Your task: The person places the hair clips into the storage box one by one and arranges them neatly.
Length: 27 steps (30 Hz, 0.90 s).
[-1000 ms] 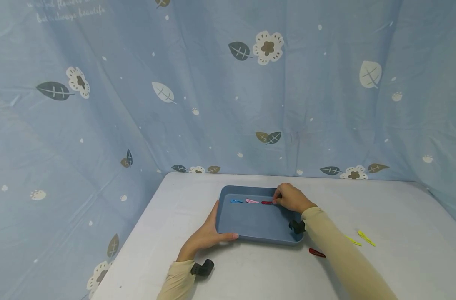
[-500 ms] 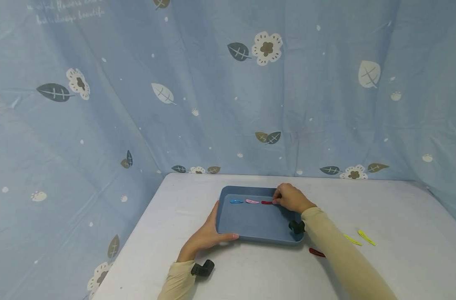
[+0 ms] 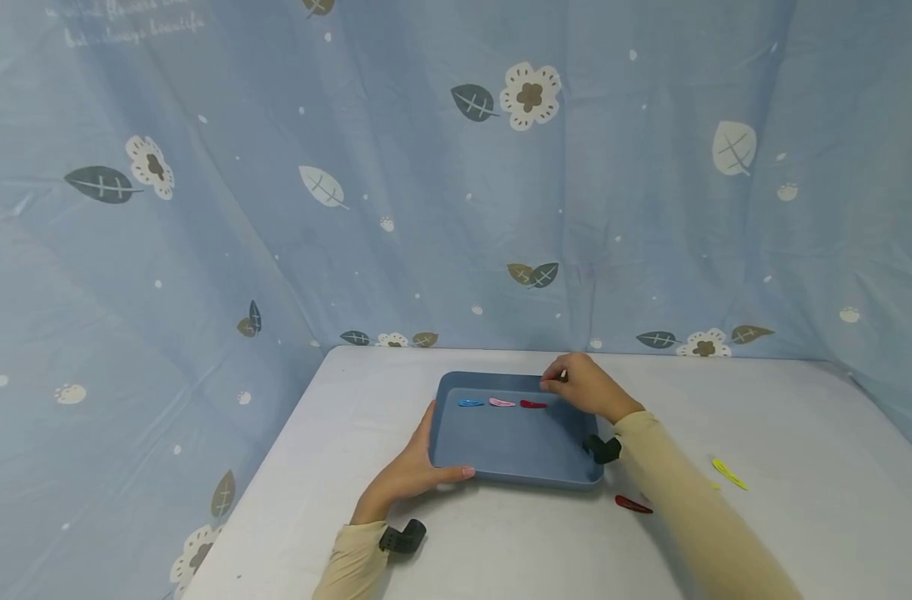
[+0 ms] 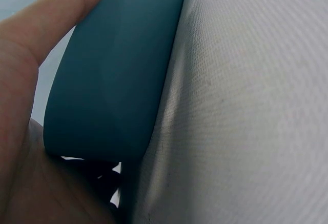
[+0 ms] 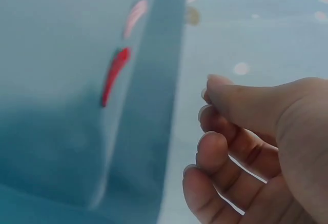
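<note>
A blue-grey tray [image 3: 512, 446] lies on the white table, its near-left corner held by my left hand [image 3: 407, 482]. The thumb runs along the front wall, and the fingers reach up the left side. Inside, near the far wall, a blue snap hair clip [image 3: 471, 403], a pink one [image 3: 502, 402] and a red one [image 3: 533, 404] form a row. Over the tray's far-right part is my right hand [image 3: 589, 390], fingers loosely bent and holding nothing. The right wrist view shows the red clip [image 5: 116, 76] apart from the fingertips [image 5: 212, 149].
A dark red hair clip [image 3: 633, 505] lies on the table in front of the tray's near-right corner. Further right is a yellow clip [image 3: 729, 473]; another yellow clip [image 3: 715, 485] is mostly hidden by the right sleeve [image 3: 699, 500]. A patterned blue curtain [image 3: 441, 208] hangs behind the table.
My right hand has let go of the red clip and lifted slightly away from it. The clip stays in the row; the left hand keeps its place on the tray.
</note>
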{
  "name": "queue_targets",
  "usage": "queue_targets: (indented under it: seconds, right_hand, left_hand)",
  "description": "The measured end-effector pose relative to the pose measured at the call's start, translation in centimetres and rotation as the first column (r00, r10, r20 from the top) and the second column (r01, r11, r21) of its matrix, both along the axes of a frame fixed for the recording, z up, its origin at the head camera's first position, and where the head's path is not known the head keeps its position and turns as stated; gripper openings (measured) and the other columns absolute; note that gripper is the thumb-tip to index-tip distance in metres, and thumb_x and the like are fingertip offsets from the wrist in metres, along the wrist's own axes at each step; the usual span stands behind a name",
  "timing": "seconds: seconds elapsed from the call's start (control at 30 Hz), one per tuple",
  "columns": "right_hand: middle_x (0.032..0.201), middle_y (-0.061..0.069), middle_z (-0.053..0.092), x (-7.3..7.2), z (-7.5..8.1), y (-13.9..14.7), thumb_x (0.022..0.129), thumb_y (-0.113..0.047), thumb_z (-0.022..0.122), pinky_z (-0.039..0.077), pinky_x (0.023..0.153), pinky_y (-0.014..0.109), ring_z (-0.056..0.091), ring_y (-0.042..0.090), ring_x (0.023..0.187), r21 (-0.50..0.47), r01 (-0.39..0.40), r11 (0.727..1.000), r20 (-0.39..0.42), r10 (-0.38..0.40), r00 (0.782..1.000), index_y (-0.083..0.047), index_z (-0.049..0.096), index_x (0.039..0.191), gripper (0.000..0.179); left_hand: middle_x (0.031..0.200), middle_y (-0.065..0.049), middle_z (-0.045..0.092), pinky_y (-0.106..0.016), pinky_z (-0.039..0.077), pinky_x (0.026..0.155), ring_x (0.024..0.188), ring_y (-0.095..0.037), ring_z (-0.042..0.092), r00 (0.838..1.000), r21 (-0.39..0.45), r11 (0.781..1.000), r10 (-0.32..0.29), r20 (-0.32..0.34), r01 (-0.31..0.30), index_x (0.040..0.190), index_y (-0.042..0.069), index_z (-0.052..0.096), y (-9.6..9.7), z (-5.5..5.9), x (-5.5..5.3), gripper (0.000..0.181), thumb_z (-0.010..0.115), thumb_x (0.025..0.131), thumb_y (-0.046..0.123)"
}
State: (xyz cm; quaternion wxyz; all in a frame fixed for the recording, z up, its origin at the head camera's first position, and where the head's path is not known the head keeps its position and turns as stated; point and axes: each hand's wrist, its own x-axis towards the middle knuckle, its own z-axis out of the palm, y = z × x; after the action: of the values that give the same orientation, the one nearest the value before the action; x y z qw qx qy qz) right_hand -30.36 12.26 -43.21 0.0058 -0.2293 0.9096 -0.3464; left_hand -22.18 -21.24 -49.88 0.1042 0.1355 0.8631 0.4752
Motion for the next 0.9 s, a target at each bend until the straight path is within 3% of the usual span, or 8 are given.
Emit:
queue_targets:
  seconds: [0.23,0.5,0.9]
  right_hand:
    - [0.095,0.01,0.075,1.5,2.3,0.4,0.098,-0.016,0.071,0.052,0.065,0.029,0.06,0.016,0.075,-0.046,0.018,0.999,0.001,-0.018,1.0,-0.004,0.079,0.104,0.016]
    - [0.093,0.005,0.074,3.5,3.8,1.9,0.098,-0.017,0.072,0.052,0.069,0.028,0.061,0.016,0.083,-0.07,0.045,0.997,-0.118,-0.053,0.992,-0.008,0.08,0.103,0.012]
    - [0.09,0.0,0.071,6.9,4.4,5.8,0.099,-0.02,0.071,0.052,0.069,0.024,0.06,0.012,0.08,-0.073,0.15,0.986,-0.153,-0.16,0.975,-0.011,0.078,0.104,0.013]
  left_hand:
    - [0.176,-0.01,0.002,-0.063,0.02,0.126,0.162,-0.033,0.012,1.0,0.012,1.0,-0.009,-0.003,0.009,0.167,0.014,-0.007,-0.1,0.0,-0.1,0.135,0.09,0.078,0.043]
    - [0.176,-0.011,0.002,-0.063,0.018,0.127,0.162,-0.034,0.011,1.0,0.024,0.999,-0.023,-0.01,0.023,0.167,0.014,-0.008,0.0,0.0,-0.1,0.136,0.09,0.077,0.042]
    - [0.176,-0.009,0.003,-0.063,0.019,0.126,0.162,-0.032,0.011,0.999,0.026,0.999,-0.028,-0.017,0.029,0.167,0.016,-0.008,-0.2,-0.1,-0.3,0.136,0.091,0.077,0.043]
